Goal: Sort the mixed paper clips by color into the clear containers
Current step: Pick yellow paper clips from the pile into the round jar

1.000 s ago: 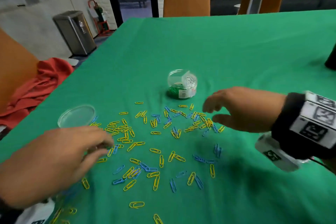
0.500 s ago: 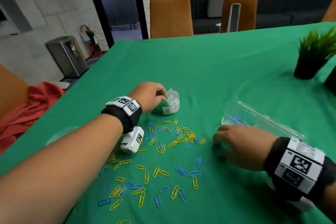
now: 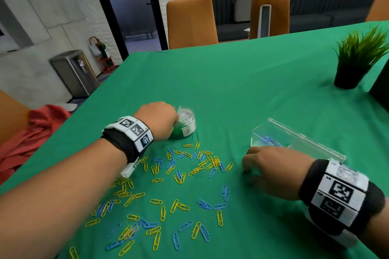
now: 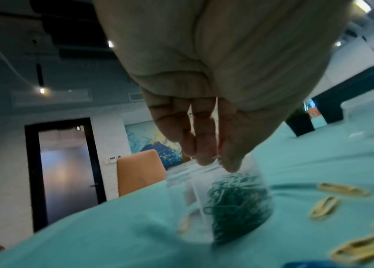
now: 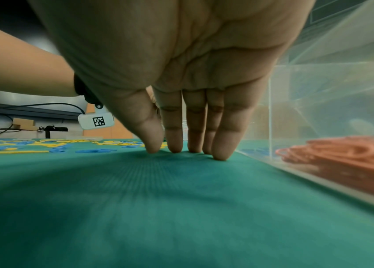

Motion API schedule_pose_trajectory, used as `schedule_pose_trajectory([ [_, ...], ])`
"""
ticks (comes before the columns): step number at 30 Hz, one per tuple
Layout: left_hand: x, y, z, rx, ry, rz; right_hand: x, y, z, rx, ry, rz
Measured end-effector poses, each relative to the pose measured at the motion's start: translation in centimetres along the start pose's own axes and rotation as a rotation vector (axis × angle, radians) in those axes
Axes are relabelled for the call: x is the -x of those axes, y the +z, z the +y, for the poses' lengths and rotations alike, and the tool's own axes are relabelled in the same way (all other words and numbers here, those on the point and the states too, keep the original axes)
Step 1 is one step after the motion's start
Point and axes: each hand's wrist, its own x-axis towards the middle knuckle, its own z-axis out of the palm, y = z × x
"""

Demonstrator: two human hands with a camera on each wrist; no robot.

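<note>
Near the worktop's (image 3: 263,73) middle, the left hand (image 3: 156,121) reaches over a round tub (image 3: 186,125) of green clips (image 4: 238,201), its fingers (image 4: 176,130) pointing down at the rim, thumb and fingertips drawn together (whether they pinch a clip I cannot tell). Right of it, well apart, the right hand (image 3: 271,171) rests its fingertips (image 5: 174,145) on bare cloth, fingers straight and together, holding nothing, just beside a clear box (image 3: 294,141); the box holds blue clips (image 3: 269,140) and, in the wrist view, red ones (image 5: 341,152). Yellow and blue clips (image 3: 168,195) lie scattered between the arms toward the near edge. Beyond the tub the cloth is open to the far edge; a plant (image 3: 357,59) stands far right.
</note>
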Motion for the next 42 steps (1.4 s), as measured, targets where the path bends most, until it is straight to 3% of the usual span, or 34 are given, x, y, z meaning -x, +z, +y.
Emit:
schedule_pose_trajectory([
  [3, -0.3, -1.0, 2.0, 0.062, 0.018, 0.015, 0.0, 0.1, 0.0, 0.010, -0.010, 0.008],
  [8, -1.3, -1.6, 2.6, 0.852, -0.071, 0.149, -0.1, 0.2, 0.1, 0.006, -0.021, 0.022],
  [9, -1.3, -1.5, 2.0, 0.913, -0.090, 0.176, -0.1, 0.3, 0.1, 0.010, -0.023, 0.029],
  [11, -1.1, -1.2, 0.2, 0.758, -0.094, 0.119, -0.3, 0.5, 0.3, 0.002, -0.028, 0.041],
  [13, -0.7, -0.3, -1.4, 0.527, -0.041, -0.044, -0.3, 0.8, 0.5, 0.000, -0.032, 0.052],
  [15, -0.2, 0.7, -2.3, 0.539, -0.035, -0.138, -0.4, 1.1, 0.5, -0.001, -0.039, 0.065],
  [19, 0.5, 2.2, -3.1, 0.660, -0.146, -0.102, -0.5, 1.4, 0.4, 0.027, -0.046, 0.055],
  [24, 1.2, 2.1, -2.8, 0.550, -0.253, -0.072, -0.1, 1.3, 0.1, 0.063, -0.034, 0.030],
  [27, 2.0, 1.4, -2.3, 0.423, -0.235, -0.054, -0.2, 0.3, -0.1, 0.097, -0.006, -0.022],
  [31, 3.7, -0.1, -0.7, 0.405, -0.170, 0.132, -3.1, -0.7, -0.7, 0.089, 0.014, 0.021],
  [37, 5.2, 1.5, 0.8, 0.393, -0.063, -0.145, -6.4, -0.2, -1.8, 0.075, -0.002, -0.033],
  [42, 4.7, 2.5, 1.5, 0.357, 0.041, -0.183, -6.2, -0.9, -1.2, -0.044, 0.023, 0.006],
])
